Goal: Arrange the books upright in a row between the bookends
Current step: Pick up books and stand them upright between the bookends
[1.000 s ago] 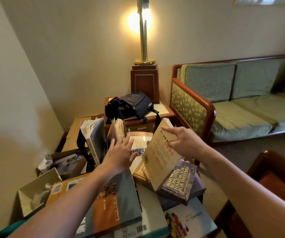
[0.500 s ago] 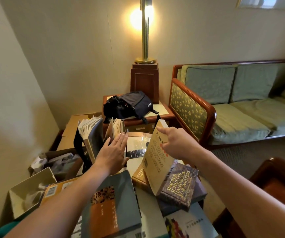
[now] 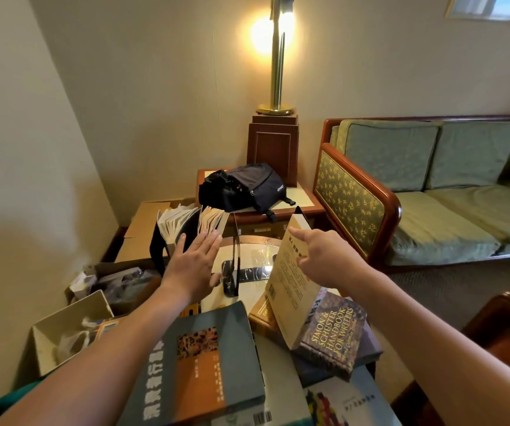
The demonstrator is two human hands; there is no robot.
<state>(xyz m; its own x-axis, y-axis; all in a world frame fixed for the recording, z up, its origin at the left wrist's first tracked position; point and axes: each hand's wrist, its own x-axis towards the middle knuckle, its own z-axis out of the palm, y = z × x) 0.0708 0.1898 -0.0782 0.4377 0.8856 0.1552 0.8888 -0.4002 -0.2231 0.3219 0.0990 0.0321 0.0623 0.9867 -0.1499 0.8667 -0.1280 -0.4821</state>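
Grip check: our right hand [image 3: 318, 259] pinches the tan book [image 3: 290, 290], left hand [image 3: 193, 264] flat, bracing two upright books [image 3: 186, 219]; plenty left lying on the bench [image 3: 256, 284].

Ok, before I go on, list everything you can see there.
upright books: two, pale pages, far left, by the bookend
bookend: one, black, left of upright books
tan book: one, tilted, on the flat pile
Handbook for Writers: one, purple, flat, under tan book
grey-orange book: one, flat, nearest
bag: one, black, on side table
lamp: one, brass, lit, behind bag
sofa: one, green, right
left hand: flat against upright books
right hand: holds tan book's top
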